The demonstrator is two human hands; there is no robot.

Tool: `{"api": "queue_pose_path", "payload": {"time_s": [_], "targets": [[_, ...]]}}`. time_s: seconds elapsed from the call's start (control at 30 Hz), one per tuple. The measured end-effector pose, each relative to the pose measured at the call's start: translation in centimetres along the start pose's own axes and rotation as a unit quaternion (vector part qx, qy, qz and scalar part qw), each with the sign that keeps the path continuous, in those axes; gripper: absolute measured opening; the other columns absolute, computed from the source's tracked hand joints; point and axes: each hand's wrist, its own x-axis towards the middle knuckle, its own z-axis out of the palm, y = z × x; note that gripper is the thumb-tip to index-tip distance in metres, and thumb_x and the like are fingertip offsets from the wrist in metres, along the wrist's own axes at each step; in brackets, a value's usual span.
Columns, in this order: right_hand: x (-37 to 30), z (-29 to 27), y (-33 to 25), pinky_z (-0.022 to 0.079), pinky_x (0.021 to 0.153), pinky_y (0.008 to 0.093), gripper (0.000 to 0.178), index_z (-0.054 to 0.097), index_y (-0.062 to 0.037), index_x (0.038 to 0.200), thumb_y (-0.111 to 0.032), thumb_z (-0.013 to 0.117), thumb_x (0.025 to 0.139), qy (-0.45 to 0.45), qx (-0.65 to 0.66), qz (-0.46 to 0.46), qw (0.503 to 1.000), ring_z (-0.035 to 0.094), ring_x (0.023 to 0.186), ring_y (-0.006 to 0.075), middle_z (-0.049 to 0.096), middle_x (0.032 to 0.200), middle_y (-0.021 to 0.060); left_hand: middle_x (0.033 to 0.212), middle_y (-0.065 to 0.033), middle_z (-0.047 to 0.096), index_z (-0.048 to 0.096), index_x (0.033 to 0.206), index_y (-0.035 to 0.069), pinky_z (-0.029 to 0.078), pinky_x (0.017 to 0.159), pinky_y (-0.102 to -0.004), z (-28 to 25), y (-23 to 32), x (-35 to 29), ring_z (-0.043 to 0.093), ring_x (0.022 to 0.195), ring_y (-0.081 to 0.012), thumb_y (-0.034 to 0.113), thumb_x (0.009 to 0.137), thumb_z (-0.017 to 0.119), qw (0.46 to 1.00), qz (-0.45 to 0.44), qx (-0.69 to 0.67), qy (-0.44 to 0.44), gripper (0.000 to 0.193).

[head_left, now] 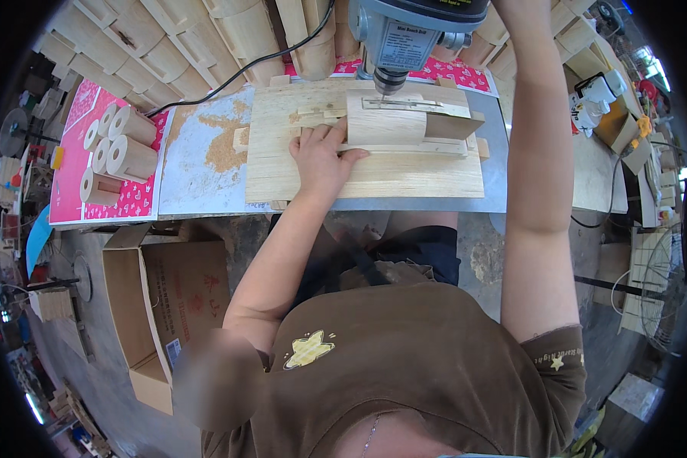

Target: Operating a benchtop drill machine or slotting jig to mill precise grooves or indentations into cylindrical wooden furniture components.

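A pale curved wooden block [385,120] lies on a wooden jig board [374,179] under the chuck of a grey drill press [404,34]. My left hand [320,153] presses against the block's left end, with the fingers along its side and the thumb along its lower edge. My right forearm [538,137] reaches up past the drill head. It leaves the picture at the top, so my right hand is hidden.
Several hollow wooden cylinders [122,149] lie on a pink sheet at the left. Sawdust [221,153] covers the metal table. Curved wooden parts [206,38] are stacked behind, crossed by a black cable [244,70]. An open cardboard box [168,305] stands on the floor.
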Motion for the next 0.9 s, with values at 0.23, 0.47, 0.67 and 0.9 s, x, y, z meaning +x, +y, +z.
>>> {"api": "queue_pose_path", "payload": {"time_s": [0.23,0.47,0.67,0.9], "targets": [[-11.4,-4.3,-2.7,0.032,0.051,0.0209,0.022,0.063,0.0012,0.08,-0.015,0.052,0.09,-0.03,0.069,-0.03,0.997,0.044,0.055,0.0047,0.05,0.059,0.0001,0.089,-0.0022,0.059,0.061,0.114,0.015,0.027,0.088,-0.0436,-0.5,-0.5,-0.3,0.048,0.093,-0.0225,0.041,0.062,0.073,1.0,-0.016,-0.001,-0.012,0.06],[-19.3,2.9,2.6,0.04,0.074,0.0365,0.002,0.059,-0.0024,0.08,-0.001,0.057,0.08,0.061,0.199,-0.083,0.975,0.052,0.064,0.0216,0.058,0.07,0.0071,0.088,-0.0028,0.059,0.061,0.114,0.014,0.028,0.087,-0.0426,-0.3,0.5,0.1,0.048,0.092,-0.0229,0.038,0.064,0.073,1.0,0.006,-0.004,-0.003,0.057],[-17.8,0.4,1.8,0.043,0.073,0.0374,0.003,0.059,-0.0004,0.081,-0.003,0.059,0.078,0.072,0.187,-0.11,0.974,0.052,0.064,0.0202,0.057,0.07,0.0074,0.09,-0.0034,0.059,0.061,0.114,0.014,0.028,0.088,-0.0437,0.0,0.0,-0.3,0.048,0.094,-0.024,0.038,0.063,0.073,1.0,-0.006,0.003,-0.001,0.057],[-0.9,-0.6,2.3,0.038,0.06,0.0203,0.031,0.062,0.001,0.098,-0.026,0.05,0.09,0.013,0.116,0.045,0.992,0.049,0.064,0.0077,0.056,0.071,0.0022,0.094,-0.0068,0.058,0.06,0.113,0.012,0.026,0.09,-0.0448,-0.5,0.3,0.2,0.047,0.098,-0.0263,0.039,0.06,0.075,0.999,-0.02,-0.05,0.0,0.061]]}}
